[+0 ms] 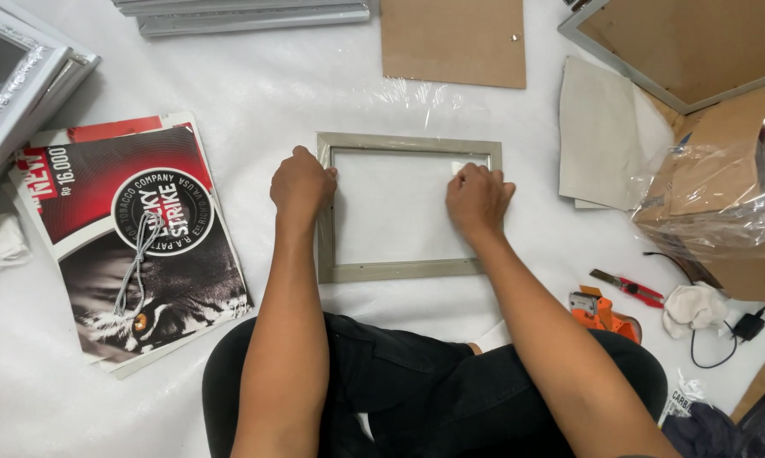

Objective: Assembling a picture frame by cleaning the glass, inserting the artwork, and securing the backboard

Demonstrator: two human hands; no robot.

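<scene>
I see the grey picture frame [408, 209] flat on the white sheet [272, 93], just ahead of the knees. Left hand [301, 184] curled, gripping its left rail; right hand [477, 199] pressing a white cloth [460, 168] on the glass.

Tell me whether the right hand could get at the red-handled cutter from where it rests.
Probably yes. The right hand rests on the frame's right side, and the red-handled cutter lies on the white sheet off to its right, uncovered, with nothing between them.

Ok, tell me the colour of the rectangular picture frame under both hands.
The rectangular picture frame is a dull greyish-beige; the head view shows it.
</scene>
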